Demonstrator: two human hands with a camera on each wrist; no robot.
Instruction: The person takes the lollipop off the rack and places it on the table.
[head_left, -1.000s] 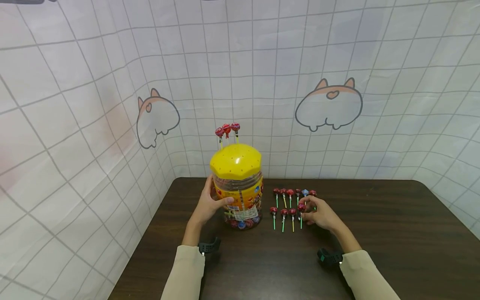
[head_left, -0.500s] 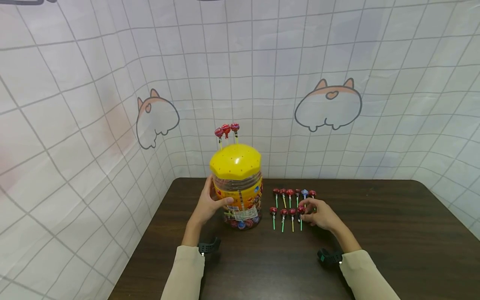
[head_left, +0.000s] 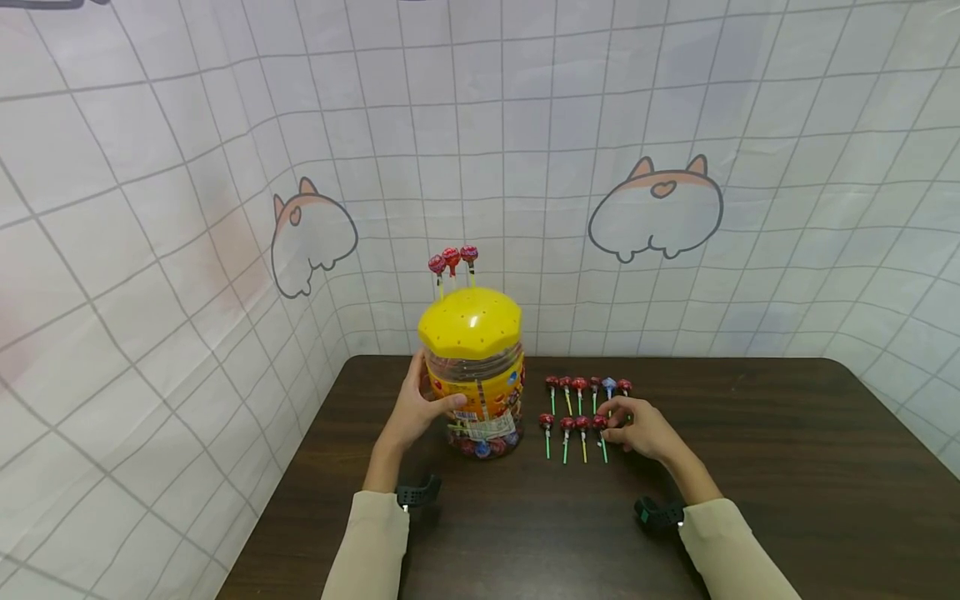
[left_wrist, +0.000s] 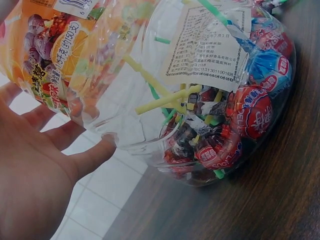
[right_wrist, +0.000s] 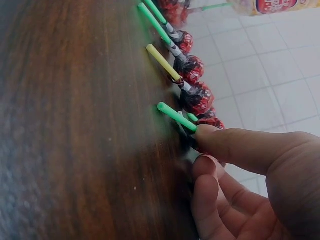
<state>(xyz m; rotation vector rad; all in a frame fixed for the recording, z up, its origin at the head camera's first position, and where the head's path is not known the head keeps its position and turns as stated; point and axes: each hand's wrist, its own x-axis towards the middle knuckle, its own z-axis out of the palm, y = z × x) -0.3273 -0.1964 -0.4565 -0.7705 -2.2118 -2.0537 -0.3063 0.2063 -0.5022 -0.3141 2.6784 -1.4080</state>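
My left hand [head_left: 416,410] holds a clear plastic candy jar [head_left: 480,387] from its left side, thumb in front and fingers behind. The jar has a yellow lid [head_left: 470,323]; three lollipops [head_left: 452,260] stand upright in it. Inside the jar, wrapped lollipops [left_wrist: 250,112] with yellow and green sticks lie loose. My right hand [head_left: 643,427] pinches a red-wrapped lollipop with a green stick [right_wrist: 175,116] at the right end of the front row. Most of its candy head is hidden by the thumb in the right wrist view.
Several lollipops lie in two rows on the dark wooden table [head_left: 525,533], right of the jar. In the back row one has a blue wrapper [head_left: 609,385]. A white grid-patterned sheet [head_left: 510,167] stands behind the table and along its left.
The lollipop in my right hand has come down slightly into the front row, and its stick has turned so its lower end points a bit more right. My left hand stays on the jar.
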